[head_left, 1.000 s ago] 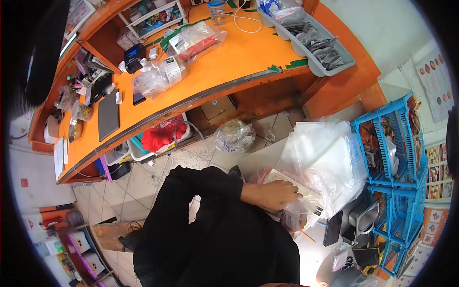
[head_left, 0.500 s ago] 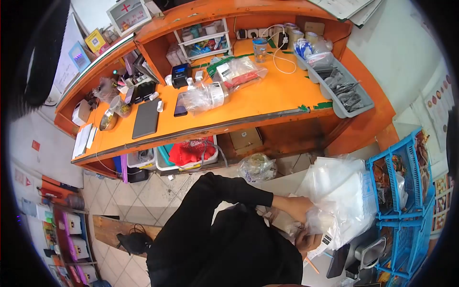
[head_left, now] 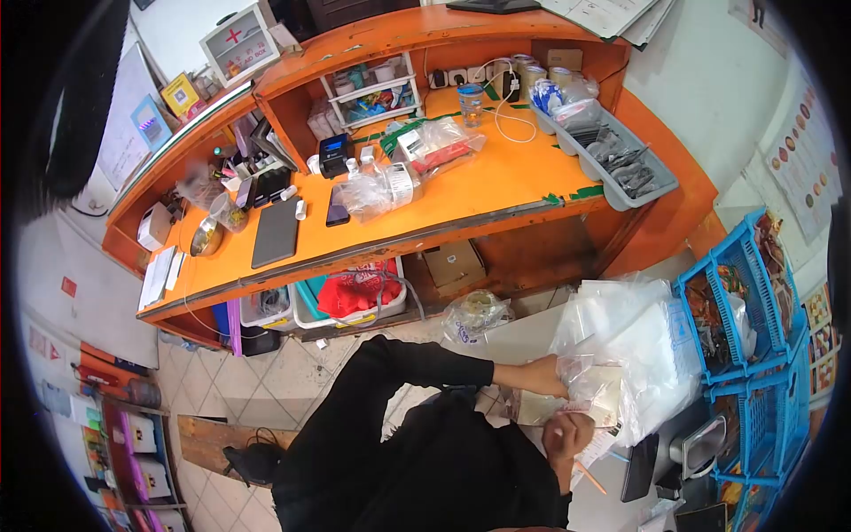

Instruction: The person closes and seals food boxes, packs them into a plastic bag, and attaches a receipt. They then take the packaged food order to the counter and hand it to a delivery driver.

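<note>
The desk (head_left: 523,173) is orange, the tray (head_left: 660,197) grey, the rack (head_left: 752,300) blue. The sleeve (head_left: 425,359) is black. The red bundle (head_left: 359,293) has white marks. Dark lines criss-cross the pale floor (head_left: 266,390). The flat pack (head_left: 605,390) looks pale tan, though it is blurry.

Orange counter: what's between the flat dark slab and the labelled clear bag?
Head view: a small white item beside the slab, then a dark phone by the bag.

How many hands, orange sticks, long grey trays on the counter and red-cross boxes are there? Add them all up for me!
Hands: 2 (left hand, right hand)
Orange stick: 1
Long grey tray on the orange counter: 1
Red-cross box: 1
Total: 5
</note>
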A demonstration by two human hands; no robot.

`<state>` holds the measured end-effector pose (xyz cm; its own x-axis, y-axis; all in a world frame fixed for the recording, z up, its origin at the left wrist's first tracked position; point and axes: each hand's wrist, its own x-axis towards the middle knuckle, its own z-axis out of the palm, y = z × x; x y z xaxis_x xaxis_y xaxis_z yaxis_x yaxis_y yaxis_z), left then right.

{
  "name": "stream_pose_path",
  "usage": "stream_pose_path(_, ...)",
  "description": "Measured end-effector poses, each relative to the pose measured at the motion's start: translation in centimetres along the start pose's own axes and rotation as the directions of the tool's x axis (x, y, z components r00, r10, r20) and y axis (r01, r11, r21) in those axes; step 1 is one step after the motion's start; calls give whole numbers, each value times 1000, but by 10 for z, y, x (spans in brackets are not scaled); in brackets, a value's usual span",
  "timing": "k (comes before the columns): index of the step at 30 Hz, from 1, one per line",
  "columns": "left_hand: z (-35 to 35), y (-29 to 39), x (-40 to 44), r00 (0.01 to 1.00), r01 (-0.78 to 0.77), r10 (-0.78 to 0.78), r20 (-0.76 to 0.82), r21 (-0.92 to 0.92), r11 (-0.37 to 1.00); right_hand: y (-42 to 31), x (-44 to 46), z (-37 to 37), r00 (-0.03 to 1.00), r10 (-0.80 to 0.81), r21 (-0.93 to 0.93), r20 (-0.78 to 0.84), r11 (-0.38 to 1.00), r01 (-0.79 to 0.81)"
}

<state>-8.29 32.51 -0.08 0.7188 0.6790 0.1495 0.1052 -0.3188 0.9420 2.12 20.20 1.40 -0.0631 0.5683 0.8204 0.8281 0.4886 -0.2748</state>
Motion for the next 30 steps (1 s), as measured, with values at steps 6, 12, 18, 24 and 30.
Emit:
stream_pose_path(6, -24, 38, 12, 956, 129, -185, 226, 241, 962, -19, 9, 20, 965, 242, -156, 104, 962, -224)
stream_pose_path(12, -41, 59, 20, 867, 367, -346, 360, 11, 930, -25, 16, 28, 951, 305, -181, 53, 939, -291)
stream_pose_path(18, -23, 15, 17, 899, 329, -253, 357, -171, 929, -31, 9, 28, 929, 370, -133, -25, 919, -370)
stream_pose_path(24, -27, 13, 9, 846, 435, -215, 488, -396, 809, -29, 10, 19, 924, 383, -9, -24, 924, -383)
stream_pose_path(30, -32, 20, 9, 840, 423, -249, 482, -297, 856, -33, 12, 14, 864, 502, 87, 43, 859, -504)
